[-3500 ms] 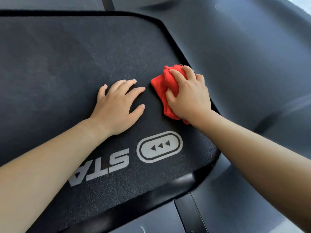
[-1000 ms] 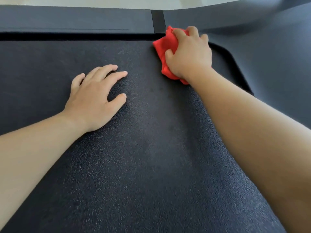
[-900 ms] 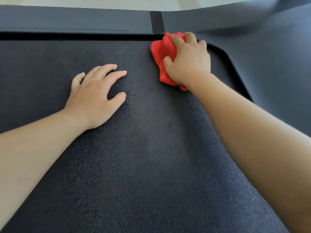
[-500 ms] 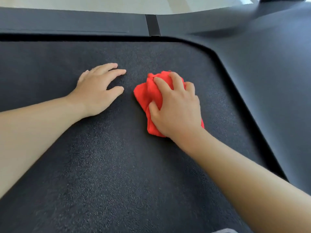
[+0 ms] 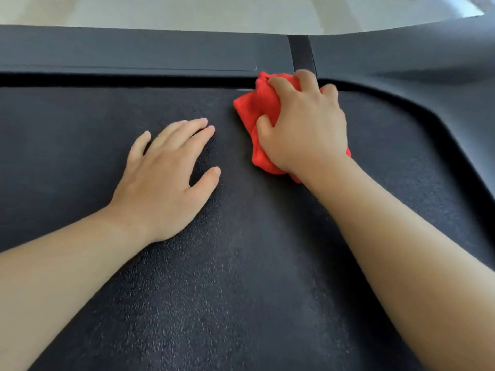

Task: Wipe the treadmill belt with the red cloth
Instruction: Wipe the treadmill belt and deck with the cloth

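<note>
Head view: right hand is clamped down over the bunched red cloth, fingers curled into the fabric, thumb tucked in on the left side. Cloth is pressed flat-ish against the treadmill belt at its far edge, top of the cloth touching the dark gap where the belt meets the side rail. Fingertips on that hand are motion-blurred. A black seam strip in the rail sits just behind the knuckles. Left hand lies palm down on the belt, fingers spread and straight, holding nothing, just beside the cloth but not touching it. Belt surface is dark, pebbled texture. Curved grey frame cover wraps the belt's right corner. Pale floor beyond the rail.
</note>
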### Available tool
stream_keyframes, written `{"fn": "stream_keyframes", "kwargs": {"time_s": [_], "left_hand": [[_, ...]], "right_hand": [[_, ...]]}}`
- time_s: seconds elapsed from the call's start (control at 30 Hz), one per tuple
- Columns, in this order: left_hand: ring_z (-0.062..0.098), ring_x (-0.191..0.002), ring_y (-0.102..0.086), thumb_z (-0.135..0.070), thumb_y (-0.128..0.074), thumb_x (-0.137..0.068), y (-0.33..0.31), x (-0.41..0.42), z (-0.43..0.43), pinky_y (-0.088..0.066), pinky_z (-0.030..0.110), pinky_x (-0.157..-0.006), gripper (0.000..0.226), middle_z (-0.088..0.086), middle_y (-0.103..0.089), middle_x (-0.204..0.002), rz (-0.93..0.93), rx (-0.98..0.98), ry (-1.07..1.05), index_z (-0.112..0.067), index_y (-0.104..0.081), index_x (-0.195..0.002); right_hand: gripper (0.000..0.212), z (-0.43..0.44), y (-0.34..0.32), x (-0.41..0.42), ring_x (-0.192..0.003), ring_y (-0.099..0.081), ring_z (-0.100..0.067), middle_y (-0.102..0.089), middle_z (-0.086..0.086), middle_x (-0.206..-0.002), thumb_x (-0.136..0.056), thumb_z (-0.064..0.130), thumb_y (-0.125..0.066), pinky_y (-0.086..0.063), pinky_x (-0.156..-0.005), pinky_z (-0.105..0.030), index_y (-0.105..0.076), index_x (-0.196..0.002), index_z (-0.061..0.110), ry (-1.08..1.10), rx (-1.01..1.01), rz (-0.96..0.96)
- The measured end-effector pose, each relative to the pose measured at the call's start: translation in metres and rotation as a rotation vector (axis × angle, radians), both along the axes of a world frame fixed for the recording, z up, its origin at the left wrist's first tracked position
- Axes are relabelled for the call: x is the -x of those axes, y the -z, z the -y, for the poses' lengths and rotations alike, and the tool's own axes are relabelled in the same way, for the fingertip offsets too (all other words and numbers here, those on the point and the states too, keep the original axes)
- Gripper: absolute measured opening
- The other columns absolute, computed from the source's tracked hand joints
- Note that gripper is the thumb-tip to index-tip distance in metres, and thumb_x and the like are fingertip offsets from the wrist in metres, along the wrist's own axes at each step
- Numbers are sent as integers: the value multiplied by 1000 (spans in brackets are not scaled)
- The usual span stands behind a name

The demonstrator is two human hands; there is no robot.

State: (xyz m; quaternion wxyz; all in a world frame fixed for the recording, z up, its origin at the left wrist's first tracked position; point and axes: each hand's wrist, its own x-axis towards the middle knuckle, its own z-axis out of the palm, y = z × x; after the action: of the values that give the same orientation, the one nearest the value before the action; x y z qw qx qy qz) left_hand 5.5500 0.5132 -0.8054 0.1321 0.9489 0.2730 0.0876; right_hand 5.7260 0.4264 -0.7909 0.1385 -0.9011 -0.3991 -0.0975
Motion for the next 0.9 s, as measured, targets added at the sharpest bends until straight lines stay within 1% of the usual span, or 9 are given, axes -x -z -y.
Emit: {"fn": "stream_keyframes", "kwargs": {"time_s": [0.1,0.23,0.37,0.47,0.57,0.63,0.7,0.8,0.9], "left_hand": [[1,-141,-8,-53,-27,-83,-1,2,1,-3,41,-116,65,-21,-18,-153,-4,20,-1,-33,-26,-144],[1,-141,-8,-52,-27,-83,-1,1,0,-2,40,-115,64,-21,-19,-152,4,27,-1,-33,-27,-144],[2,-141,-10,-46,-30,-86,-1,1,0,-3,42,-115,59,-19,-20,-153,11,32,3,-32,-28,-144],[4,-142,-12,-40,-33,-94,-1,0,0,-4,43,-115,51,-17,-22,-153,24,30,-1,-30,-29,-144],[4,-142,-13,-43,-29,-92,1,1,-1,-4,43,-115,54,-17,-23,-153,31,31,0,-30,-30,-144],[5,-141,-13,-45,-25,-86,0,0,-1,-5,43,-114,60,-17,-23,-152,29,28,2,-29,-31,-144],[5,-141,-14,-45,-25,-86,0,1,-2,-5,44,-114,60,-16,-24,-152,23,17,3,-28,-31,-143],[6,-142,-14,-43,-28,-89,2,1,-3,-5,45,-115,57,-15,-23,-153,10,13,13,-29,-31,-143],[8,-142,-15,-45,-28,-88,3,1,-3,-5,45,-115,57,-15,-24,-153,11,15,11,-29,-31,-143]], "right_hand": [[52,-12,-2,-7,-115,-40,-36,-36,-4,-145,-85,39,-47,-40,-82,-42,-44,-136,29,-19,30,-15],[51,-6,-6,-2,-114,-41,-35,-38,-2,-143,-84,39,-48,-40,-84,-41,-46,-134,30,-35,15,-28],[52,29,-6,40,-107,-44,-36,-41,-3,-139,-80,41,-52,-42,-81,-42,-47,-131,31,-131,35,10],[51,61,-7,71,-101,-47,-36,-46,-4,-135,-78,42,-54,-44,-75,-41,-51,-128,30,-159,40,7],[52,89,-5,84,-99,-52,-37,-49,-6,-135,-76,43,-51,-49,-74,-43,-54,-126,28,-170,17,0],[53,96,-5,80,-103,-52,-37,-48,-5,-138,-77,43,-48,-50,-78,-44,-53,-128,30,-168,-18,-27],[52,84,-5,60,-107,-48,-37,-44,-3,-141,-80,41,-50,-48,-81,-44,-50,-131,31,-128,-36,-37],[53,49,-6,16,-116,-41,-36,-35,-1,-147,-84,41,-49,-43,-86,-45,-43,-137,33,-51,-5,-48],[55,31,-6,-4,-120,-39,-36,-33,-3,-149,-85,41,-47,-43,-90,-46,-40,-139,32,-62,50,-52]]}}
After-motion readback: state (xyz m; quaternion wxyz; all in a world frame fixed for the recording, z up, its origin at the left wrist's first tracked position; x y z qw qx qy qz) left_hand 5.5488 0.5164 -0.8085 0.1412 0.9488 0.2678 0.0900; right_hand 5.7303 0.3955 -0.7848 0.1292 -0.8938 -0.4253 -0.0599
